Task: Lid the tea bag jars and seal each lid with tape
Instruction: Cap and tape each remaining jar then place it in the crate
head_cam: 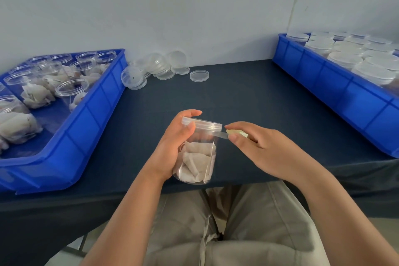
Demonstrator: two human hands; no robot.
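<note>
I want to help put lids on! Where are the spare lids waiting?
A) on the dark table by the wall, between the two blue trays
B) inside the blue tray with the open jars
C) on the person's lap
A: the loose lids lie in a pile on the dark table against the wall, between the left blue tray and the right blue tray.

A plain pale grey wall (194, 6) fills the upper frame, softly and evenly lit; a vertical corner seam (296, 6) runs down at upper right; a dark navy surface (259, 97) spans the middle; pale floor (62, 258) shows at lower left.
</note>
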